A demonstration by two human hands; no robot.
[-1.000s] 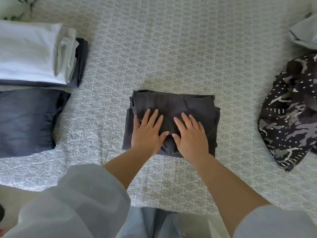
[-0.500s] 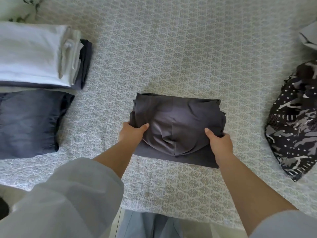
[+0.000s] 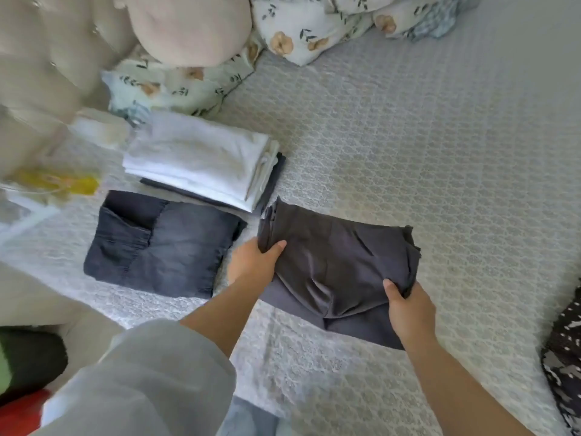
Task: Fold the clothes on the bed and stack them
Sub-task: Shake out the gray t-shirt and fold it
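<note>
I have the folded dark grey garment (image 3: 339,265) gripped at both ends: my left hand (image 3: 254,262) pinches its left edge with the thumb on top and the fingers closed underneath, and my right hand (image 3: 408,313) clamps its near right corner the same way. It sits over the patterned bed (image 3: 440,146), near the middle. Just to its left lies a folded pair of jeans (image 3: 160,243), and beyond that, on the far left, a white stack (image 3: 198,158) rests on a dark piece. A patterned black garment (image 3: 566,357) shows at the right edge.
</note>
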